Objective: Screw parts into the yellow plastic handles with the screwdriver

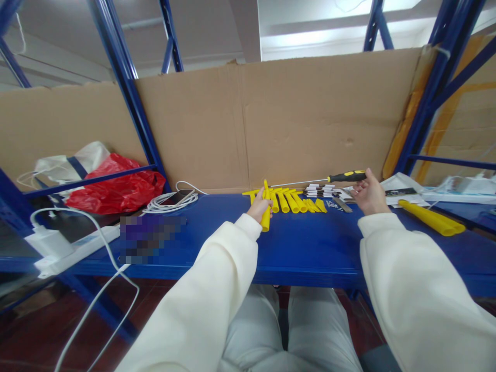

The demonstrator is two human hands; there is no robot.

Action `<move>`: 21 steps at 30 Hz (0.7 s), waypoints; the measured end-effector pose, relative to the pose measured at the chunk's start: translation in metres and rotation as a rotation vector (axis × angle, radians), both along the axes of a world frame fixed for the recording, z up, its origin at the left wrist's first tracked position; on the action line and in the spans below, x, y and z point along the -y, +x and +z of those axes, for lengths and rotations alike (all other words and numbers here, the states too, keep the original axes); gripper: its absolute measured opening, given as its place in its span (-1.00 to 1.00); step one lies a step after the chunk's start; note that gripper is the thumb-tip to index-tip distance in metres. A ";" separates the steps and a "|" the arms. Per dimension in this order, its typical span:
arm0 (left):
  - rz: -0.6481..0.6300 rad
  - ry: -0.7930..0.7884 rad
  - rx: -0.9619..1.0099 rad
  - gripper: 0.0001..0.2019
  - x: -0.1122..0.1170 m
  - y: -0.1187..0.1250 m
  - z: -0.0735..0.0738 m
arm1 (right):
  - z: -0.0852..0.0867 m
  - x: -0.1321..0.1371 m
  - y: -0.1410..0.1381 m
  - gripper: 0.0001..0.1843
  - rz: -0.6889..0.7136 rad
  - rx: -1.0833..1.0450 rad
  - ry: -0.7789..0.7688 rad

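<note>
My left hand (259,206) is closed round a yellow hollow plastic handle (265,223), held upright above the blue shelf. My right hand (369,195) grips the end of a long screwdriver (346,176) with a black and yellow handle. Its thin shaft points left, and the tip is by the upper part of the held yellow piece; I cannot tell whether they touch. Behind my left hand, several similar yellow handles (294,202) lie in a row. Smaller yellow pieces (320,205) lie at the row's right end.
White packets with dark bands (320,190) and a flat metal blade-like piece (342,204) lie near my right hand. Larger yellow tubes (432,217) lie at the right. Leftward are a coiled white cable (167,203), a red bag (116,183) and a power strip (77,251). Cardboard (310,119) stands behind.
</note>
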State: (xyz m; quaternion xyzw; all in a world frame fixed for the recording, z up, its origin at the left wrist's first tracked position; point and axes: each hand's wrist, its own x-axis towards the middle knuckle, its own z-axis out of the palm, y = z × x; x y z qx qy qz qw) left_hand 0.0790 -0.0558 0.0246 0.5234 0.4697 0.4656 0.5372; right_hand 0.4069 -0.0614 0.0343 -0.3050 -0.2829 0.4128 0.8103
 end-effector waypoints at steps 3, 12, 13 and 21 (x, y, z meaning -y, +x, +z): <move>0.004 0.002 0.004 -0.10 0.001 0.000 0.000 | 0.005 0.007 -0.009 -0.55 -0.056 -0.059 -0.076; 0.007 -0.001 0.005 -0.09 -0.002 0.000 -0.001 | 0.009 0.013 -0.017 -0.40 -0.072 -0.044 -0.057; 0.001 0.000 0.004 -0.10 -0.003 0.000 -0.001 | 0.009 0.014 -0.018 -0.41 -0.069 -0.050 -0.056; -0.015 0.001 -0.002 -0.10 -0.003 -0.001 0.000 | 0.013 0.016 -0.021 -0.59 -0.061 -0.088 -0.065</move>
